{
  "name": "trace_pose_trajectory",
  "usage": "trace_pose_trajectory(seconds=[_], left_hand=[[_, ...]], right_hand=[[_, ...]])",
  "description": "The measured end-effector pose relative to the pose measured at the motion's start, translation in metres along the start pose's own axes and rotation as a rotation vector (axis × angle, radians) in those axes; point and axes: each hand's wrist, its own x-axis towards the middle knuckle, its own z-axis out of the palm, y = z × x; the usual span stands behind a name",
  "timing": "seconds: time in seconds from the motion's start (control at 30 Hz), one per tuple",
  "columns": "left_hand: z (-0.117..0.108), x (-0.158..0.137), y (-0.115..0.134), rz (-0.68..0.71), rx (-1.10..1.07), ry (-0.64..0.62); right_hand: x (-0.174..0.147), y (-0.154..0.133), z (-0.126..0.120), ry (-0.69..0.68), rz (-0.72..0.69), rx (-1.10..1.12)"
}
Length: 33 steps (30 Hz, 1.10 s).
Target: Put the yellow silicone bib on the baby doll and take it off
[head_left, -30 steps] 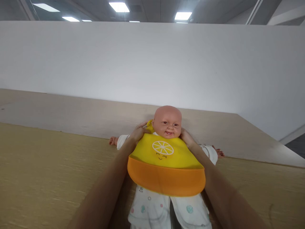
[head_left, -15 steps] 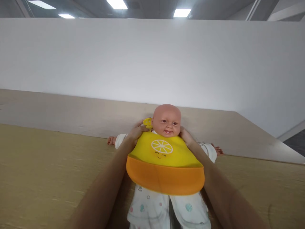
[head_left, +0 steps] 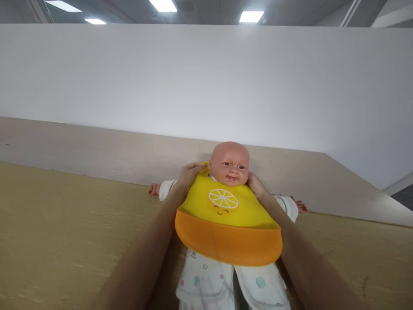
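A baby doll (head_left: 230,157) in white patterned clothes lies on its back, head away from me and arms spread. Over its chest is a yellow silicone bib (head_left: 206,211) with a lemon slice, a smiling face and an orange catch pocket (head_left: 227,241). My left hand (head_left: 189,174) pinches the bib's neck strap at the left side of the doll's head. On the other side, my right hand (head_left: 256,185) is beside the doll's neck, its fingertips hidden behind the head and the bib's edge. What those fingers hold is out of sight.
The doll lies on a yellowish mat (head_left: 80,232). Behind it runs a pale wooden board (head_left: 112,150), and a white partition (head_left: 200,82) rises beyond that. Ceiling lights show above the partition.
The bib's strap end, which stuck out loosely by my left hand, is now drawn in against the doll's neck under my fingers. The view has shifted slightly.
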Motion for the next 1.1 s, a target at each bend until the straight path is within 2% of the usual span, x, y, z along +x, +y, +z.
trace_pose_trajectory(seconds=[0.23,0.57,0.77,0.93,1.1], left_hand=[[0.0004,0.0055,-0.0021,0.068,0.133,0.055],[0.0035,0.0035,-0.0006,0.092,0.11,0.092],[0.0042,0.0026,0.0014,0.08,0.083,0.148],[0.0026,0.0037,0.0,0.038,0.12,0.095],[0.0043,0.0028,0.0001,0.037,0.108,0.117]], right_hand=[[0.0,0.0004,-0.0031,-0.083,-0.011,-0.033],[0.0042,0.0027,-0.0057,-0.098,0.0,0.022],[0.0035,0.0041,-0.0056,-0.088,-0.017,0.023],[0.0003,0.0016,-0.0021,-0.061,-0.003,0.015],[-0.0015,-0.0014,0.0008,-0.026,0.005,-0.002]])
